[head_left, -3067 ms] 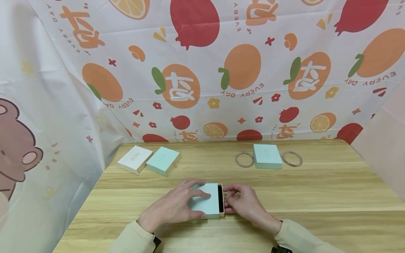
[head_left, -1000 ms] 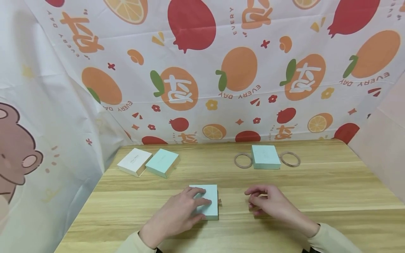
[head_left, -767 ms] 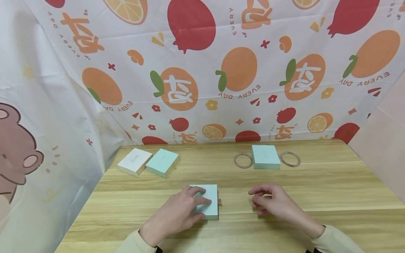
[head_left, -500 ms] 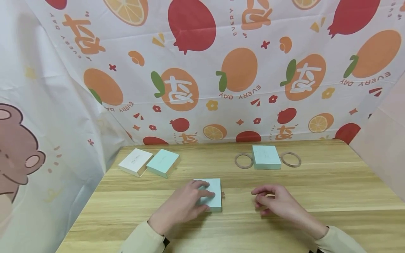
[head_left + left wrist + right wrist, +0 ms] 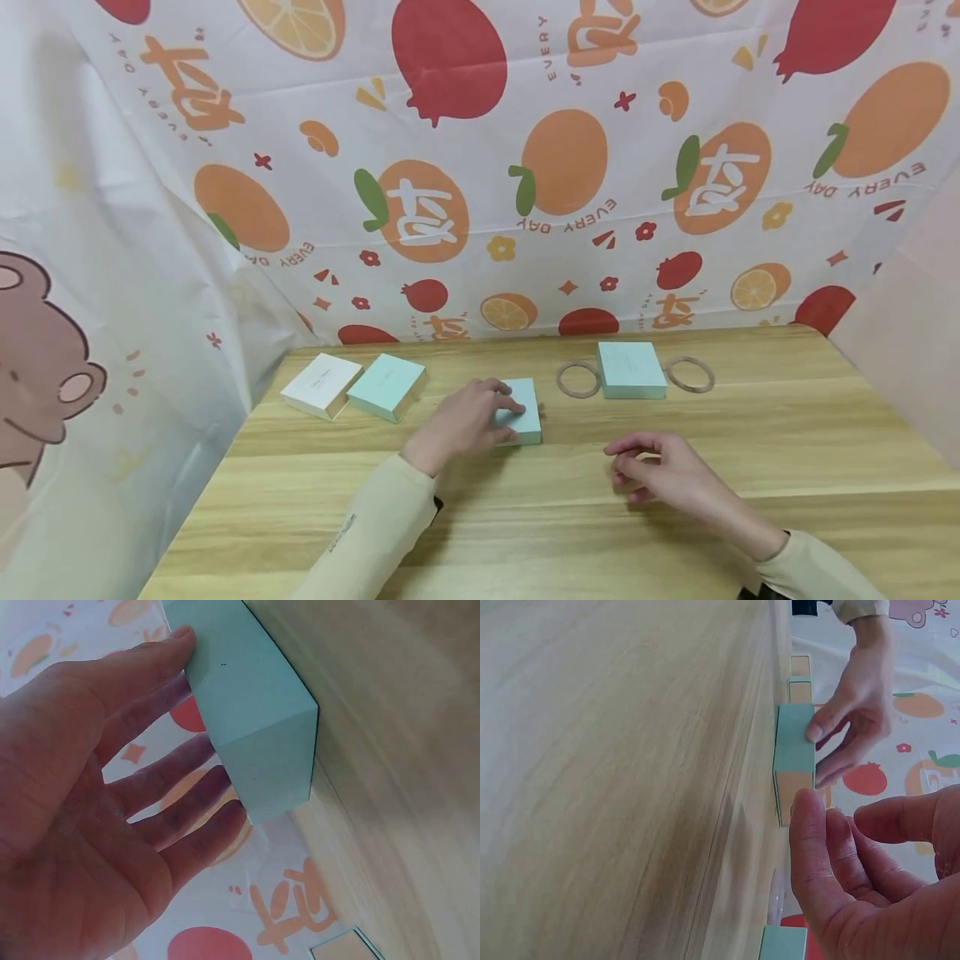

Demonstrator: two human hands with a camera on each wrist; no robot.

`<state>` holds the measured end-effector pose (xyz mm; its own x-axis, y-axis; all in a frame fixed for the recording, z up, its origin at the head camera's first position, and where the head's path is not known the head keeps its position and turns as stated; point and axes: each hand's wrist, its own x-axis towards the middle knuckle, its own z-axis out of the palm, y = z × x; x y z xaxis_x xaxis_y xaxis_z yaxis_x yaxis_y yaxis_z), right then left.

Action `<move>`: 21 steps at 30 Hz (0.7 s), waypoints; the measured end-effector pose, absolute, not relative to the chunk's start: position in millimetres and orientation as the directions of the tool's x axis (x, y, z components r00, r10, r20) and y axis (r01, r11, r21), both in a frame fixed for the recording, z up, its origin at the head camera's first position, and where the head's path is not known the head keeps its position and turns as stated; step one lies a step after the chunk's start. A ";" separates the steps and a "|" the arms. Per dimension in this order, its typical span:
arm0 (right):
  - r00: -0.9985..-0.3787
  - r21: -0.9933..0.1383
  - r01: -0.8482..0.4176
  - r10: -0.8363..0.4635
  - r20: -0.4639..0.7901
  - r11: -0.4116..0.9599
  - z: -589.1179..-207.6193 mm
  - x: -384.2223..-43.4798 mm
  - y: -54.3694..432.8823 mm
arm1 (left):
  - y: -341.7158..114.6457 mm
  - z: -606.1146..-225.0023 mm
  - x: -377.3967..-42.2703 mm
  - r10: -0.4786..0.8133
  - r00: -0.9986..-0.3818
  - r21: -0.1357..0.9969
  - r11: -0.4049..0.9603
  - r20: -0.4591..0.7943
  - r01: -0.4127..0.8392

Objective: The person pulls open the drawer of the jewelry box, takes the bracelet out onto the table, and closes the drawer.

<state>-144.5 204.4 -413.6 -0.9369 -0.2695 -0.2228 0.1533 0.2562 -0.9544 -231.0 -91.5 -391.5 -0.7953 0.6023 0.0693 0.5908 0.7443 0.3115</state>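
My left hand (image 5: 463, 421) rests on a mint-green drawer-style box (image 5: 529, 410) lying flat on the table. Its fingers reach over the top and the thumb (image 5: 169, 652) touches the near upper edge, as the left wrist view shows. In that view the fingers look fairly straight along the box's top. Part of the lid is hidden under the hand. To the right, apart from the box, my right hand (image 5: 663, 468) hovers just over the wood with loosely bent fingers and holds nothing. The box's tan drawer end (image 5: 796, 791) faces it in the right wrist view.
At the back left, a white box (image 5: 322, 382) sits beside another mint-green box (image 5: 386, 385). A third mint-green box (image 5: 630, 367) stands back right, between two bangle-like rings, the left ring (image 5: 558, 381) and the right ring (image 5: 712, 379). A fruit-print cloth (image 5: 570, 275) hangs behind the table.
Three seconds ago the box's drawer stuck out under the right hand; now it is in. The right hand has drawn away rightward. The left hand has slid the box back and slightly right.
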 end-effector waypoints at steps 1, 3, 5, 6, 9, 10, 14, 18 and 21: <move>-0.937 -0.954 0.153 -0.267 -0.223 0.258 -413.4 -144.7 205.0 | -90.2 -391.8 -234.2 0.604 -0.794 0.310 0.743 0.069 0.593; -0.939 -0.952 0.151 -0.264 -0.222 0.265 -413.4 -145.0 206.2 | -87.8 -392.0 -240.3 0.607 -0.791 0.308 0.742 0.069 0.596; -0.939 -0.953 0.147 -0.265 -0.219 0.265 -413.8 -145.2 207.0 | -85.5 -392.3 -246.2 0.605 -0.793 0.301 0.746 0.067 0.595; -0.940 -0.954 0.145 -0.265 -0.216 0.264 -414.1 -145.2 207.3 | -84.3 -392.5 -249.2 0.602 -0.795 0.297 0.749 0.066 0.592; -0.941 -0.955 0.143 -0.263 -0.213 0.261 -414.1 -144.8 207.2 | -82.2 -391.8 -256.3 0.592 -0.804 0.295 0.760 0.053 0.579; -0.941 -0.955 0.144 -0.262 -0.213 0.259 -414.1 -144.5 207.1 | -81.4 -392.0 -258.4 0.593 -0.804 0.297 0.759 0.050 0.579; -0.941 -0.954 0.151 -0.258 -0.218 0.259 -415.3 -143.7 207.6 | -79.2 -391.9 -264.5 0.599 -0.800 0.309 0.754 0.041 0.580; -0.942 -0.951 0.154 -0.251 -0.223 0.268 -416.0 -143.9 208.3 | -77.8 -391.4 -267.7 0.600 -0.799 0.314 0.752 0.037 0.579; -0.942 -0.950 0.157 -0.247 -0.227 0.271 -415.6 -144.3 208.4 | -77.6 -391.4 -268.8 0.596 -0.802 0.323 0.754 0.030 0.572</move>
<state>-144.3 208.4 -415.6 -0.9420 -0.2475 -0.2267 0.1574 0.2709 -0.9496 -268.8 -77.6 -391.4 -0.8023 0.5961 0.0305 0.5724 0.7539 0.3225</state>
